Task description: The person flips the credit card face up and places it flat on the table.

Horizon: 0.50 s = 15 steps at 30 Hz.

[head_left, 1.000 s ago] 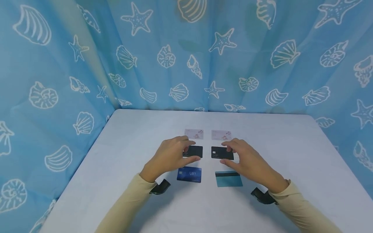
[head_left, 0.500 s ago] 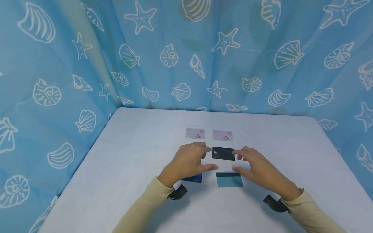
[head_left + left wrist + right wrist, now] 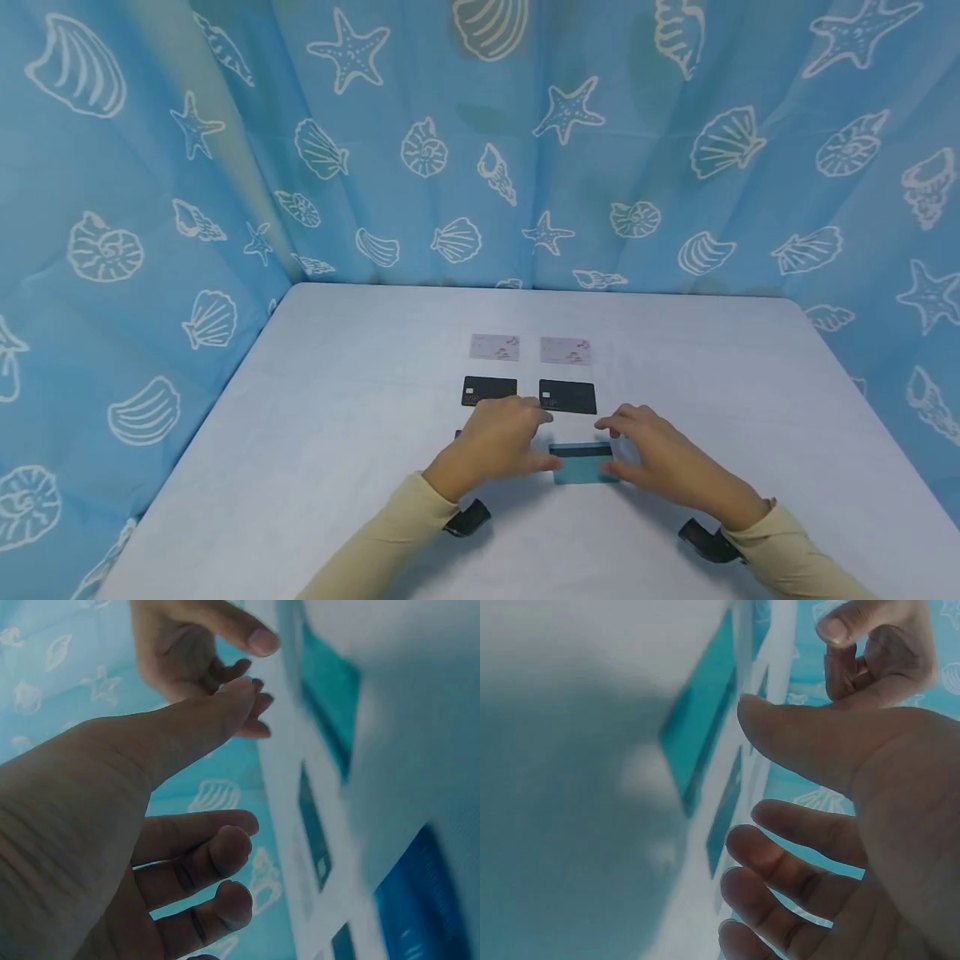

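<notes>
A teal card (image 3: 582, 472) with a dark stripe lies on the white table between my two hands. My left hand (image 3: 498, 442) hovers at its left side with relaxed fingers, thumb over its left edge in the head view. To its right, my right hand (image 3: 663, 458) hovers with fingers loosely bent, thumb near its right edge. Both wrist views show nothing between thumb and fingers of the left hand (image 3: 142, 802) or the right hand (image 3: 840, 817). Behind lie a left black card (image 3: 487, 388) and a right black card (image 3: 567, 397). A blue card (image 3: 421, 904) is mostly hidden by my left hand in the head view.
Two pale pink cards, one on the left (image 3: 495, 347) and one on the right (image 3: 565, 351), lie farther back in the same two columns. A blue curtain (image 3: 420, 108) with shell and starfish prints stands behind the white table (image 3: 360, 350) and along its sides.
My hands have moved from over the two black cards, past either side of the right black one, to either side of the teal card. The cards keep their places.
</notes>
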Available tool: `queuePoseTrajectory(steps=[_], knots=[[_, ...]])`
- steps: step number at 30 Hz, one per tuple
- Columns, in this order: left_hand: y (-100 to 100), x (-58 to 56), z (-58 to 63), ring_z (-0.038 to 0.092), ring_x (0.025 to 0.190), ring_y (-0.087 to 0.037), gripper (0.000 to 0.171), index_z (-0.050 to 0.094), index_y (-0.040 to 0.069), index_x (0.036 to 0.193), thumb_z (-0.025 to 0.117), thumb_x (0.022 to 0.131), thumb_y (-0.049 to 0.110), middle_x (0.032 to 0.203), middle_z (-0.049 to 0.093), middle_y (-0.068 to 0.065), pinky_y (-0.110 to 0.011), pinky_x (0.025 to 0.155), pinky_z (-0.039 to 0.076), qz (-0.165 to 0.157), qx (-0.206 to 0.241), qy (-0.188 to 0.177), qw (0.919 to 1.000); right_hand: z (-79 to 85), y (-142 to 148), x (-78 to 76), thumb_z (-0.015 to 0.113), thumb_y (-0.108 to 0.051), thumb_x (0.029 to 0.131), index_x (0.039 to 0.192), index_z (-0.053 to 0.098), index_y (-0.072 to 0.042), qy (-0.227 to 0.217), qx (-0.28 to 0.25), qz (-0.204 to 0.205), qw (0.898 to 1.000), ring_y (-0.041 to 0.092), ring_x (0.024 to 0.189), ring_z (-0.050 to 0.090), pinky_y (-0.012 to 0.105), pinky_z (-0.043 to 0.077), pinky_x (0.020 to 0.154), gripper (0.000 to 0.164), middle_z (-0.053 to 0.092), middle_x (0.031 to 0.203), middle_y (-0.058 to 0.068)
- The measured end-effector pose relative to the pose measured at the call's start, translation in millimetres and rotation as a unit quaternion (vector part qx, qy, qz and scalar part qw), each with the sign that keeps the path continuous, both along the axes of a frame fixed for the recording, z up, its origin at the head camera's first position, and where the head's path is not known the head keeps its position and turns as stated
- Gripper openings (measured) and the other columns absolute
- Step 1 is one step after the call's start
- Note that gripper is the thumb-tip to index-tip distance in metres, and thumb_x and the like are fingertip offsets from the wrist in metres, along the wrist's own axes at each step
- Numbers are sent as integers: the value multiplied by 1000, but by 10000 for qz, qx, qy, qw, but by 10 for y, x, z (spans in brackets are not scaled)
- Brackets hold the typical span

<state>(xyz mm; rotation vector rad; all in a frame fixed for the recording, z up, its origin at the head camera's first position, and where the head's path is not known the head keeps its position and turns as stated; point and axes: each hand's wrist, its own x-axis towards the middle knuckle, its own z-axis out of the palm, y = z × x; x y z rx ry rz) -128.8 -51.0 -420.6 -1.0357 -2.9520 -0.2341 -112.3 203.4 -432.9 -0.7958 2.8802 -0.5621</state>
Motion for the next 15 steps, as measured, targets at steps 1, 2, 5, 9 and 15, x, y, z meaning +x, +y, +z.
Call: queuePoseTrajectory(steps=[1,2,5,9,15], knots=[[17,2,-31,69,85,-8,60,77,18,122,79,82,63,108,78,5,-20,59,48,-14,-47,-8,10000,-10,11,-2,86,-31,84,128,68,-9,-9,41,26,10000,15,97,56,39,52,83,53,65,108,-2],[35,8,-53,70,88,-9,60,77,18,121,79,82,63,110,78,5,-20,61,49,-39,-85,-6,10000,-19,21,-1,86,-32,84,128,68,-10,-16,88,33,10000,14,97,55,37,51,82,53,65,108,-2],[84,17,-108,71,88,-10,60,78,19,120,79,81,65,107,77,5,-21,62,50,-110,-183,-8,9998,-51,61,-3,87,-34,82,126,69,-11,-10,245,44,9997,13,94,53,34,49,79,53,65,110,-2],[123,26,-153,61,74,-7,60,78,19,115,78,80,68,95,74,7,-22,57,44,-103,-286,-69,9995,-87,101,-8,88,-38,80,124,70,-11,-52,361,50,9993,14,95,54,35,49,79,55,65,110,-2],[134,45,-221,50,65,-6,52,78,19,101,81,78,65,81,66,9,-23,54,37,-87,-356,-129,9992,-121,106,-10,88,-40,79,122,71,-13,-159,401,39,9991,12,94,52,34,50,81,53,64,107,-5]])
